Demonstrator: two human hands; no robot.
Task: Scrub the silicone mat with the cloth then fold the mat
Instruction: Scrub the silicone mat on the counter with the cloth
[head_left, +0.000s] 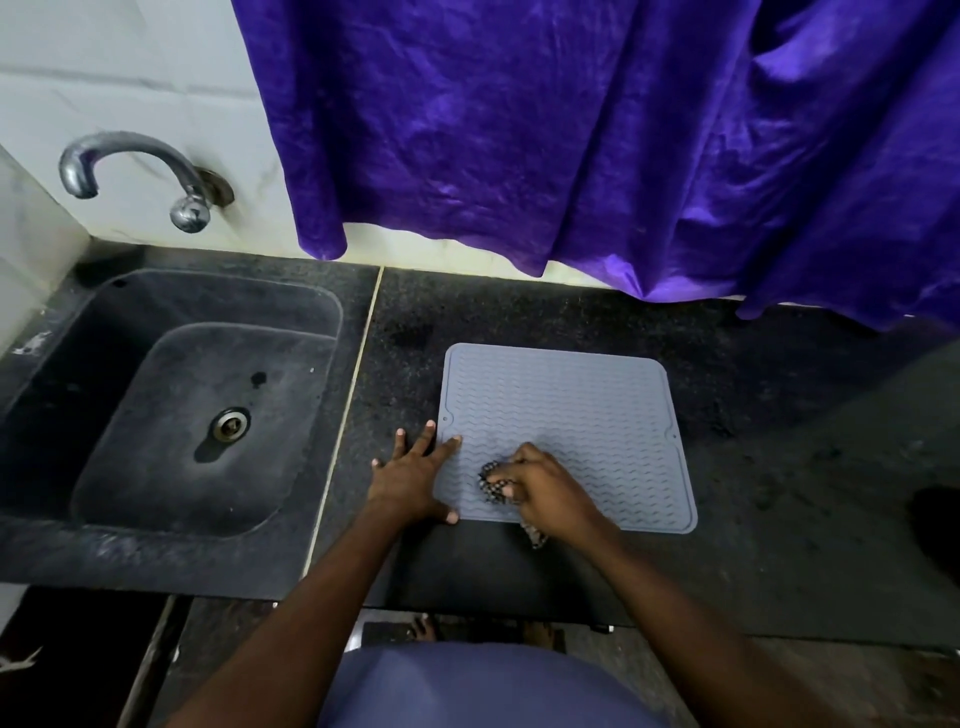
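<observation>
On the dark counter (571, 312), lower centre of frame, the silicone mat (571, 415) lies flat, unfolded. The left hand (410, 480) is spread on its edge; the cloth (493, 483) is clenched in the right hand (545, 488), so scrubbing is judged underway and folding left.

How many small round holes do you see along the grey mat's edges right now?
2: one hole on the grey ribbed silicone mat's left edge, one hole on its right edge. The hands may hide others.

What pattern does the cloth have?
The cloth shows a dark-and-light checked pattern, seen in the head view.
</observation>
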